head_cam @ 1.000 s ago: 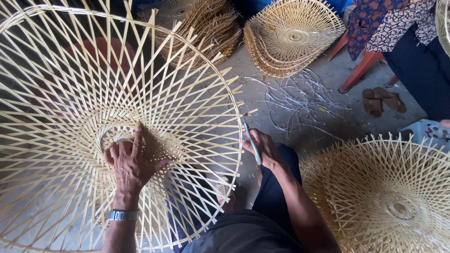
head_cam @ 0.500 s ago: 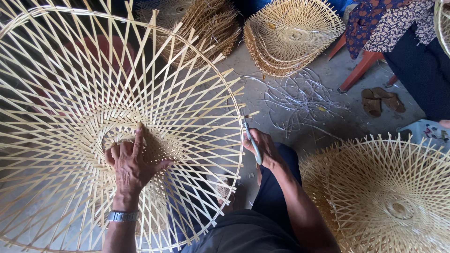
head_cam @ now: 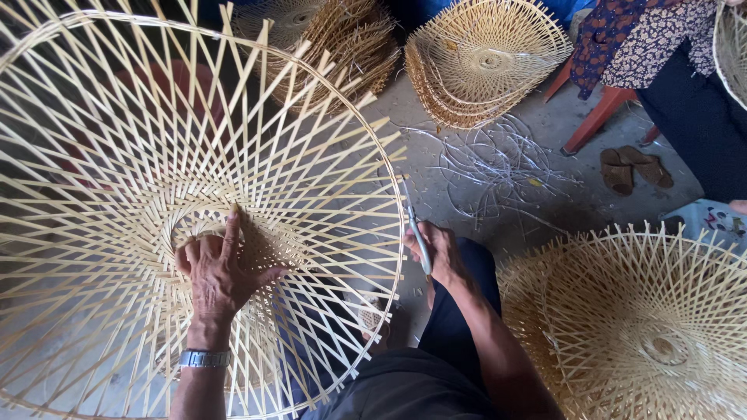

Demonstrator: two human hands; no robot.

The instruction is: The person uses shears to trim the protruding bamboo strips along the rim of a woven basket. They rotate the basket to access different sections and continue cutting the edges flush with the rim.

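Grey concrete floor [head_cam: 467,194], scattered strips [head_cam: 498,167], stacked baskets [head_cam: 486,62]

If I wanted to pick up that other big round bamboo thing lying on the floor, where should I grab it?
Probably by its edge. The bamboo frame on the floor lies like a shallow bowl, and its woven middle is too wide and low to grip. The rim nearest the right hand is the easiest side to come from. Grab the round hoop, not the loose strip ends poking out, which look thin and bendy.
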